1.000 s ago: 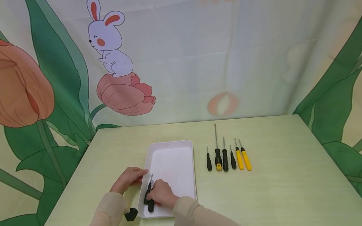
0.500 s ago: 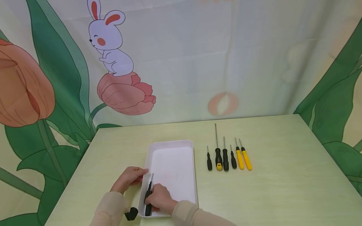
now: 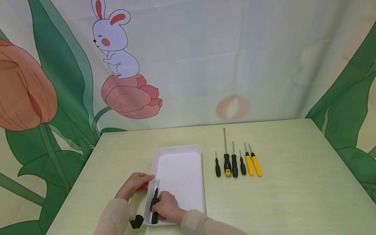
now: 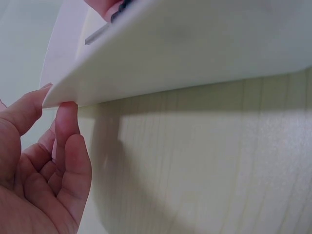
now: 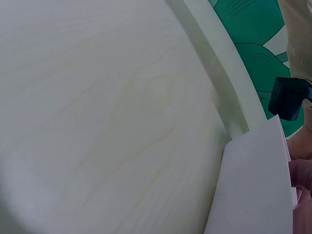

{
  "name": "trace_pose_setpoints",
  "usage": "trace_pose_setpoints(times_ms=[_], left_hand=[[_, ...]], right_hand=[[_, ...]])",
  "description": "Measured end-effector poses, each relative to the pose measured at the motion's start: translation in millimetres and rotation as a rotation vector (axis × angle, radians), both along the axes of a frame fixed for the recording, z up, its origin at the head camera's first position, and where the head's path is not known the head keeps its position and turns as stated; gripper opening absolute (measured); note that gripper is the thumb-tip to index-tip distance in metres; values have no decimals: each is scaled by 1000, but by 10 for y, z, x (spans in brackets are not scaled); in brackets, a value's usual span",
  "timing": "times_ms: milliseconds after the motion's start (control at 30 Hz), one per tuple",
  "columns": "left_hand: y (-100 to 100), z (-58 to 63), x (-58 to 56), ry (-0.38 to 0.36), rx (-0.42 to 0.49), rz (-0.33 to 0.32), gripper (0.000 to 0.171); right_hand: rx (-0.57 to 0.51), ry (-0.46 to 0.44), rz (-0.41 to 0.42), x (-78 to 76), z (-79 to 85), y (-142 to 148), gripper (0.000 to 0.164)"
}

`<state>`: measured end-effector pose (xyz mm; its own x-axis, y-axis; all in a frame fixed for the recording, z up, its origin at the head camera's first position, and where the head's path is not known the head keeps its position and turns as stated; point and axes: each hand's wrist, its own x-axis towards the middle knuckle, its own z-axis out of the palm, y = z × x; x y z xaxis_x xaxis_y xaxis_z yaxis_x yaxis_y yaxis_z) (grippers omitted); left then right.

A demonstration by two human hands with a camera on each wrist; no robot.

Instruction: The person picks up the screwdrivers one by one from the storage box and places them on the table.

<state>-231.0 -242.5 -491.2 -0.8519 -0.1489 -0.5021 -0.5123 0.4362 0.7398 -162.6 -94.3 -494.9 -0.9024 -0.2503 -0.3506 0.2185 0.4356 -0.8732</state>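
A white tray (image 3: 183, 169) lies on the table, left of the middle. My left hand (image 3: 133, 186) pinches the tray's left rim between thumb and finger, as the left wrist view shows of that hand (image 4: 46, 161). Inside the tray, at its near left corner, my right hand (image 3: 166, 206) grips a black-handled screwdriver (image 3: 154, 218); its handle end sticks out below the fingers. Another black-handled screwdriver (image 3: 154, 196) lies just left of it, along the tray's left wall, partly hidden by the right hand. The right wrist view shows mostly table and the tray's side wall (image 5: 258, 185).
Right of the tray, several screwdrivers lie in a row: black-handled ones such as the long one (image 3: 227, 166), and two yellow-handled ones, the rightmost (image 3: 257, 166) slanted. A black device (image 3: 136, 222) sits at the left wrist. A printed curtain (image 3: 188, 65) hangs behind the table.
The right hand has shifted slightly toward the near edge of the tray, and the gripped screwdriver has moved left, closer to the other one. The left hand stays on the rim.
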Motion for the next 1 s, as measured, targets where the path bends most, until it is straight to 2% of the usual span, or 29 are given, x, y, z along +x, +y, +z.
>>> trace_pose_setpoints(times_ms=[367,567,767,1000], left_hand=[[2,-5,-6,-15,-6,12,26],[0,-4,1,-17,-15,4,28],[-1,-9,1,-5,-4,3,26],[-9,-12,3,-6,2,6,28]], right_hand=[[-21,-63,-25,4,1,14,23],[11,-28,-11,-9,42,75,20],[-15,6,1,-10,79,165,18],[-28,6,28,-22,70,228,16]])
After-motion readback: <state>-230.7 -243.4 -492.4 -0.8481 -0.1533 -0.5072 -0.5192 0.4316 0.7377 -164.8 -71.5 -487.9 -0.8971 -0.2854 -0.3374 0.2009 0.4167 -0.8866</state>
